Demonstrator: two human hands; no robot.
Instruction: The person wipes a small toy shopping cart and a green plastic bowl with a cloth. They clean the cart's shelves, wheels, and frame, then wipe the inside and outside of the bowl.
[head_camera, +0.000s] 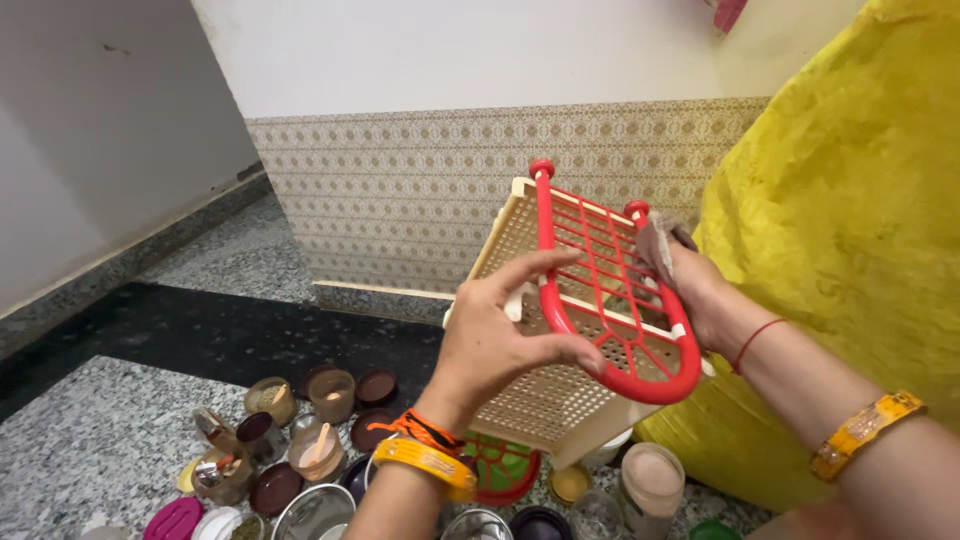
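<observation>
Item: plastic rack shelf (560, 330), cream perforated tray with a red grid rail (600, 290) along one side. It was held up in the air at chest height, tilted, its long axis running from the upper left near the wall down to the lower right. Red knobs topped the posts at the upper end.

Left hand (495, 345): nearer the camera, on the near edge of the shelf. Its grip was half spread, thumb and forefinger set around the red rail, the other fingers fanned out and not pressed together. An orange thread and a yellow bangle sat at the wrist.

Right hand (695, 295): on the far side of the shelf, reaching in from the right. Its grip was closed around a small brownish cloth (655, 245), which was pressed against the upper part of the red grid. Whether the fingers also gripped the shelf could not be told.

Below, on the speckled granite floor (90, 440): a scatter of small jars (330, 395), lids and steel bowls, well apart from the shelf. A second red and green rack part (505, 470) lay directly under the left wrist. A yellow cloth-covered bulk (850, 200) stood just beside the right arm.
</observation>
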